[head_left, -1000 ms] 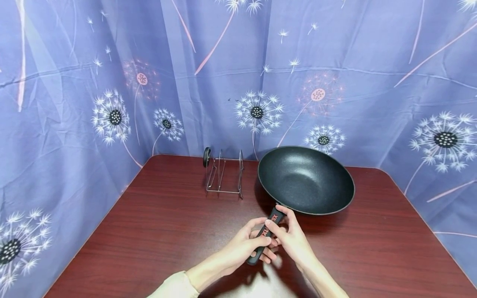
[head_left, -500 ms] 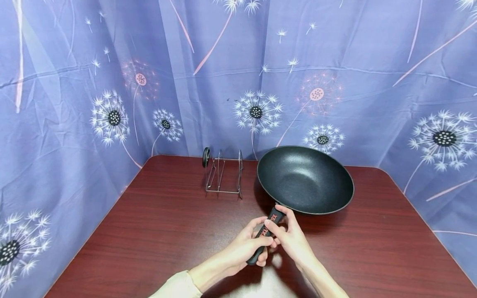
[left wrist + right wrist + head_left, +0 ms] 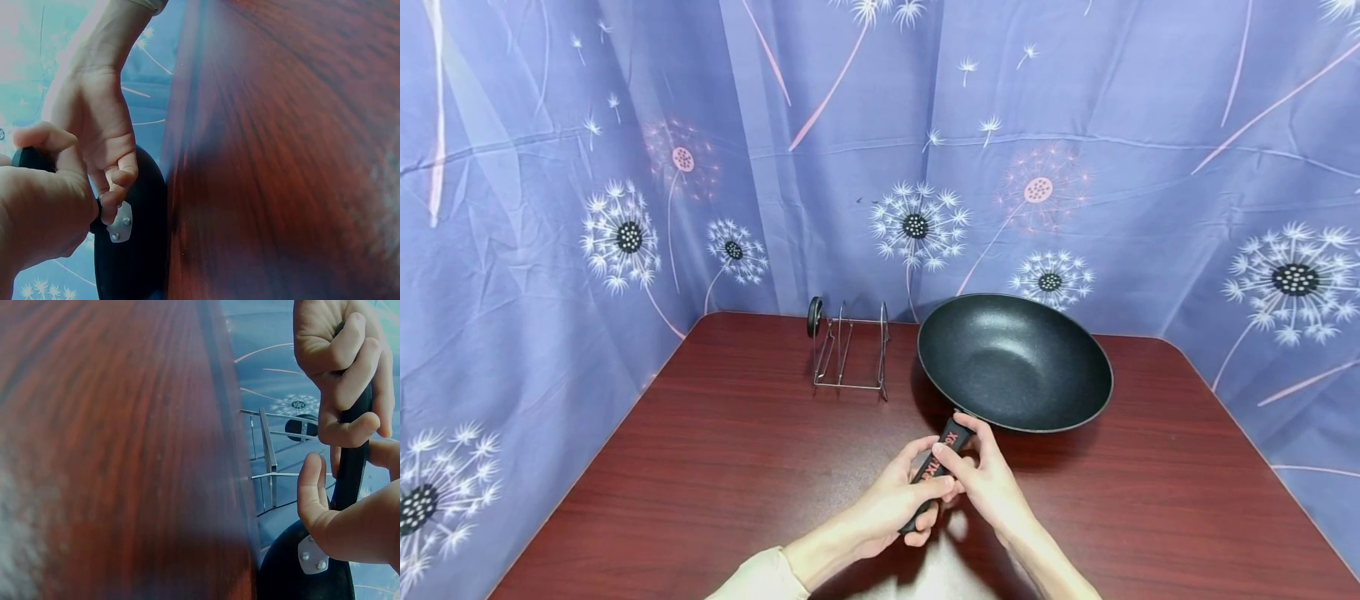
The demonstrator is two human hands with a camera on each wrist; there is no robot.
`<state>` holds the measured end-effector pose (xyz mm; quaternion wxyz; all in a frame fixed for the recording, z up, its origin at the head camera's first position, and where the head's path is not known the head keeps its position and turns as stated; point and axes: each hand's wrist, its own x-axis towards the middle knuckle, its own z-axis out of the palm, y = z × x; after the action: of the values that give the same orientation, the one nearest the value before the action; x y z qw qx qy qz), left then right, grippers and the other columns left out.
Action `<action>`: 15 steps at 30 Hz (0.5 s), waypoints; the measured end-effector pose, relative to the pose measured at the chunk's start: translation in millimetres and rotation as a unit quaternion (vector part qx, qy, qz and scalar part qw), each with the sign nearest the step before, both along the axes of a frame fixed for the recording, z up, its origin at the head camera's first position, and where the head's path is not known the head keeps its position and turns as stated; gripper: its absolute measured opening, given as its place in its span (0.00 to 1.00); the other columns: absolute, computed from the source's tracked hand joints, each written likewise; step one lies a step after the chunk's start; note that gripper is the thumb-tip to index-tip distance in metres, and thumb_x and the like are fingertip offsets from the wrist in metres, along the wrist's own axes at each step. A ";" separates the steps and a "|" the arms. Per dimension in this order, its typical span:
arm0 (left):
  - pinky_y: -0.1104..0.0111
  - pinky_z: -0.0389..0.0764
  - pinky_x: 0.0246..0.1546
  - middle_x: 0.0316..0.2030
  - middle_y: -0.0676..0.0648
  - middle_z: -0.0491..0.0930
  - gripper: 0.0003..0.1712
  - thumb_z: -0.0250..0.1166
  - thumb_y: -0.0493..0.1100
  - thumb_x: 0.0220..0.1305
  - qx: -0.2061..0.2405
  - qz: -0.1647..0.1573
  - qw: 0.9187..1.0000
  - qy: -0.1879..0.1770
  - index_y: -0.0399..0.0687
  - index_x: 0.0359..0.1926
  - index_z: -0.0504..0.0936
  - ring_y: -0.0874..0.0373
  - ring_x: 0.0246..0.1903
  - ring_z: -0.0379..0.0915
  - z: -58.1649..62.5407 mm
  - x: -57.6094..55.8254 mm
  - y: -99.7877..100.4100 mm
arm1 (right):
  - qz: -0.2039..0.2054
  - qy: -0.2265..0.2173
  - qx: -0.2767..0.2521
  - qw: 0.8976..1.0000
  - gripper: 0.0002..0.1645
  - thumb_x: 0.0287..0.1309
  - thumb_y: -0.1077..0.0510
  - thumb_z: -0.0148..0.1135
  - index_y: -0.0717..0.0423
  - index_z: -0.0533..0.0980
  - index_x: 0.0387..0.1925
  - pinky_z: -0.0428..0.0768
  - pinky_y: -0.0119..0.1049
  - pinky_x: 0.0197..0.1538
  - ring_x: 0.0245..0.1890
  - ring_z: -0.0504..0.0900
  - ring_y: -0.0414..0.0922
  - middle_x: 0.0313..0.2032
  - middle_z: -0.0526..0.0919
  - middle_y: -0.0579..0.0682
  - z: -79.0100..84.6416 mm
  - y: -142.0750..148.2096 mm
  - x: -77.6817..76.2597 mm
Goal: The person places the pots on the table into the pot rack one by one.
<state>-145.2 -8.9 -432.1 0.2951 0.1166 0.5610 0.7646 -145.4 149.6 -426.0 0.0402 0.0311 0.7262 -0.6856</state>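
Note:
A black wok (image 3: 1015,367) stands on the table, its handle (image 3: 956,429) with red lettering slanting toward me. My left hand (image 3: 887,500) grips the lower part of the handle, thumb on top. In the right wrist view its fingers (image 3: 356,353) curl round the black handle (image 3: 351,472). Nearer the pan, my right hand (image 3: 996,492) pinches the handle, thumb on the lettered face and forefinger by the pan end. A riveted metal bracket (image 3: 121,222) joins handle to pan in the left wrist view. The hands partly hide the lettering.
Left of the wok stands a wire rack (image 3: 861,387) with a black round piece (image 3: 815,317) at one end. The reddish wooden table (image 3: 700,467) ends at a blue dandelion-print curtain (image 3: 820,208) behind and at both sides.
The lower fingers of my left hand have drawn in and curled closer round the handle's underside. The right hand, wok and rack stay where they were.

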 end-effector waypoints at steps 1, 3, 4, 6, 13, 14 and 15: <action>0.75 0.60 0.10 0.32 0.47 0.77 0.37 0.64 0.43 0.68 -0.003 0.003 1.000 0.002 0.56 0.71 0.56 0.64 0.13 0.58 0.2 0.4 0.3 | -0.002 0.001 0.003 1.000 0.39 0.64 0.55 0.64 0.52 0.57 0.71 0.83 0.37 0.31 0.23 0.78 0.40 0.49 0.71 0.59 0.0 -0.1 0.0; 0.75 0.60 0.09 0.32 0.48 0.78 0.36 0.64 0.44 0.68 -0.009 0.013 1.000 0.011 0.55 0.71 0.56 0.65 0.13 0.57 0.5 1.3 1.2 | -0.005 0.003 0.010 1.000 0.39 0.64 0.55 0.64 0.52 0.58 0.71 0.82 0.36 0.32 0.26 0.78 0.41 0.49 0.72 0.58 0.0 -0.2 -0.1; 0.75 0.59 0.08 0.31 0.49 0.78 0.36 0.64 0.44 0.68 -0.014 0.018 1.000 0.018 0.54 0.71 0.57 0.65 0.12 0.57 0.6 1.8 1.9 | -0.006 0.006 0.015 1.000 0.39 0.64 0.55 0.65 0.52 0.58 0.71 0.82 0.36 0.32 0.27 0.78 0.41 0.49 0.72 0.58 0.0 -0.3 0.0; 0.75 0.59 0.07 0.29 0.50 0.77 0.36 0.64 0.44 0.68 -0.025 0.026 0.999 0.032 0.54 0.71 0.57 0.65 0.11 0.57 0.4 3.1 3.3 | -0.009 0.011 0.026 1.000 0.39 0.63 0.54 0.65 0.52 0.59 0.71 0.81 0.34 0.33 0.29 0.78 0.40 0.48 0.73 0.58 0.1 -0.1 0.4; 0.73 0.53 0.05 0.15 0.52 0.66 0.34 0.63 0.44 0.68 -0.060 0.038 0.996 0.056 0.56 0.70 0.59 0.64 0.07 0.55 0.0 6.8 9.2 | -0.017 0.017 0.038 0.999 0.38 0.62 0.55 0.66 0.51 0.61 0.70 0.79 0.31 0.36 0.31 0.78 0.40 0.47 0.75 0.57 0.5 2.5 2.3; 0.73 0.53 0.05 0.15 0.52 0.66 0.34 0.63 0.44 0.68 -0.064 0.040 0.996 0.056 0.57 0.70 0.59 0.64 0.06 0.55 -0.1 6.9 9.8 | -0.016 0.017 0.037 0.999 0.39 0.62 0.55 0.66 0.51 0.61 0.70 0.79 0.31 0.37 0.31 0.78 0.40 0.47 0.75 0.57 0.6 3.0 2.2; 0.73 0.53 0.05 0.14 0.52 0.65 0.34 0.63 0.44 0.68 -0.067 0.040 0.996 0.054 0.58 0.70 0.59 0.64 0.06 0.55 0.1 6.8 10.3 | -0.016 0.017 0.037 0.999 0.39 0.62 0.55 0.67 0.51 0.61 0.70 0.79 0.31 0.37 0.31 0.78 0.40 0.47 0.75 0.57 0.6 3.5 2.3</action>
<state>-138.4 1.4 -432.0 0.2412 0.1153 0.6303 0.7288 -143.1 153.1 -425.4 0.0162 0.0325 0.7508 -0.6595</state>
